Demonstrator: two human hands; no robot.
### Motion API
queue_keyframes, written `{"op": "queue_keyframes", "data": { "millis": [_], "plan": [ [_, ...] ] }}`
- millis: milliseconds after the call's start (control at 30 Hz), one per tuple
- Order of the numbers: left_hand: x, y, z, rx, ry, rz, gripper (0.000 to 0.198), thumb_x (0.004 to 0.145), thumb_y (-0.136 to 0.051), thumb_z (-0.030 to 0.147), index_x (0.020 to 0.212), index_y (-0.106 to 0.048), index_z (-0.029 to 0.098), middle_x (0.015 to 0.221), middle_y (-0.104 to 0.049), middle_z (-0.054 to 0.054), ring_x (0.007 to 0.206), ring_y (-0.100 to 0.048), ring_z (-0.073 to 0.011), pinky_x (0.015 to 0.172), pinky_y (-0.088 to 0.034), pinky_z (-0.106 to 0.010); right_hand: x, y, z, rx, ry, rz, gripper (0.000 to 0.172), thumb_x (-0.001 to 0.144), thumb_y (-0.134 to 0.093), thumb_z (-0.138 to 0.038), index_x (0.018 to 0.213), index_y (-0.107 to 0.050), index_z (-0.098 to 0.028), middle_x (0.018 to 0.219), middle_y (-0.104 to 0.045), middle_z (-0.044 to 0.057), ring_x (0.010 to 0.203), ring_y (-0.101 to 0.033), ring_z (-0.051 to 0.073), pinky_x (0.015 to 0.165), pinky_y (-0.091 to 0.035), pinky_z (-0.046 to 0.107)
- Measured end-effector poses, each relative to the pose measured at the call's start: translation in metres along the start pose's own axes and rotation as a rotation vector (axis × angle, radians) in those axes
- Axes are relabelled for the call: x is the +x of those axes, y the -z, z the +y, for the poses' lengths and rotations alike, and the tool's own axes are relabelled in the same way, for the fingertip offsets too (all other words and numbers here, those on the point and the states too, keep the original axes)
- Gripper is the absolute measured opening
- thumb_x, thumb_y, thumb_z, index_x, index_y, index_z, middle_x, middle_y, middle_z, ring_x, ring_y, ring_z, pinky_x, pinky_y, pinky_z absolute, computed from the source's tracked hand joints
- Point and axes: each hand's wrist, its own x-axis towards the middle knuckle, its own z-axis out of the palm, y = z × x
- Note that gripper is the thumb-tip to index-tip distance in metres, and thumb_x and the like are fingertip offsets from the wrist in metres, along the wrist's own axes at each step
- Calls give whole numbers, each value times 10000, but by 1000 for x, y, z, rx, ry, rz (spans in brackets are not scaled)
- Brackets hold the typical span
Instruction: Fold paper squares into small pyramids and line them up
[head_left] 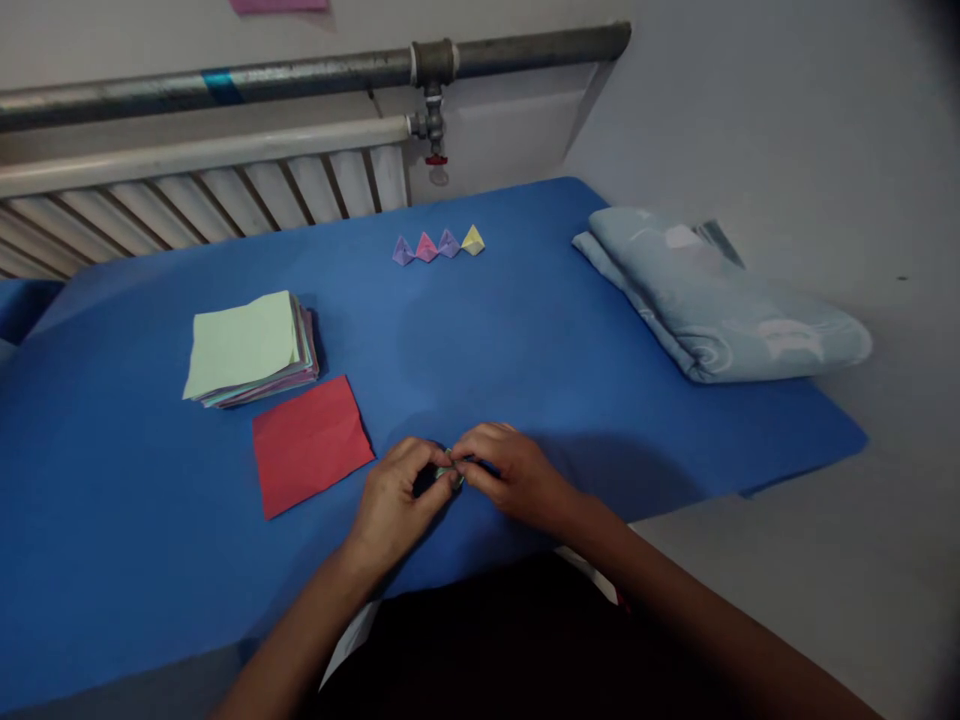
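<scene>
Blue-covered table before radiator. Four folded paper pieces lined up far centre. Left hand and right hand together at near edge, pinching small green folded paper. Red sheet, paper stack left, flat.

We're in a home room, bedroom by the look: ribbed radiator under a wall pipe, folded blanket at the blue-covered surface's right edge.
</scene>
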Motion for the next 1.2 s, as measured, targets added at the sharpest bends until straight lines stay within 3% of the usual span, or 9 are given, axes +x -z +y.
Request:
{"op": "queue_keyframes", "data": {
  "millis": [467,900,1200],
  "plan": [
    [2,-6,1,70,-49,58,78,861,-560,189,836,-633,199,815,-662,-14,788,-609,-146,719,-481,-284,-8,-4,0,112,-1,121,91,877,-537,-174,856,-613,-219,822,-666,-2,788,-604,133,791,-428,289],
    [2,-6,-3,82,-44,61,95,866,-549,207,787,-602,206,789,-649,-10,765,-600,-149,716,-466,-292,-7,-5,-2,24,-27,110,99,875,-497,-184,809,-563,-215,781,-636,3,766,-581,138,764,-427,276],
    [-5,-4,-8,61,0,156,114,869,-521,209,778,-591,201,805,-633,-15,756,-597,-138,711,-477,-280,-14,-5,-3,50,-81,163,97,859,-458,-189,812,-539,-211,771,-626,12,714,-575,139,711,-450,269]
  ]
}}
